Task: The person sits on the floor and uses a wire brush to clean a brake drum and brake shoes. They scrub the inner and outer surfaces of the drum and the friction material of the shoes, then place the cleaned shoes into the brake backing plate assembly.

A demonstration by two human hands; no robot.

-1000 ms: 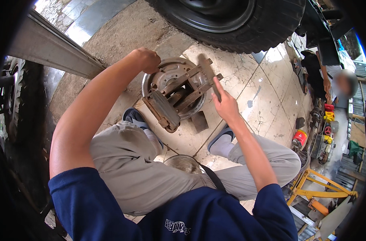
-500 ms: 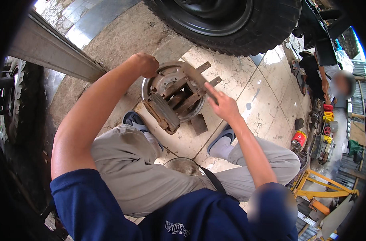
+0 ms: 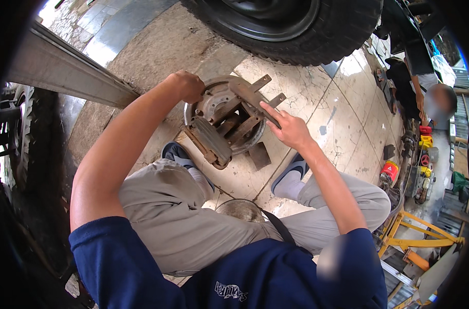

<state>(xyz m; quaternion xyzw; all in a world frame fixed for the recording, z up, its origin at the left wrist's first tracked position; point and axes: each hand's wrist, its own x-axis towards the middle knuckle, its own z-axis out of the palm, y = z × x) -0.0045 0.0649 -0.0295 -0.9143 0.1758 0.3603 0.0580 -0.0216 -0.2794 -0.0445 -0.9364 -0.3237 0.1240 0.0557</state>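
Note:
A round, worn brake assembly [image 3: 226, 98] sits on the tiled floor between my feet, with a curved brake shoe [image 3: 212, 138] at its near left side. My left hand [image 3: 185, 86] is closed at the plate's upper left rim; its fingertips are hidden. My right hand [image 3: 291, 130] grips a flat brownish bar [image 3: 249, 97], perhaps a file, with the index finger stretched along it. The bar lies slantwise over the assembly's right side. Two metal strips with holes [image 3: 261, 82] stick out beyond it. A dark flat plate [image 3: 260, 156] lies by the assembly's near edge.
A large tyre [image 3: 316, 44] stands just beyond the assembly. On the left are a metal post [image 3: 75, 69] and another tyre [image 3: 36, 129]. Another person [image 3: 417, 87] is at the far right, near a red can [image 3: 390, 171], tools and a yellow metal frame [image 3: 419, 241].
The bar has slid up and left across the assembly, and shows sharper now. My right hand stays on it, while my left hand keeps its place at the rim. The view has shifted slightly.

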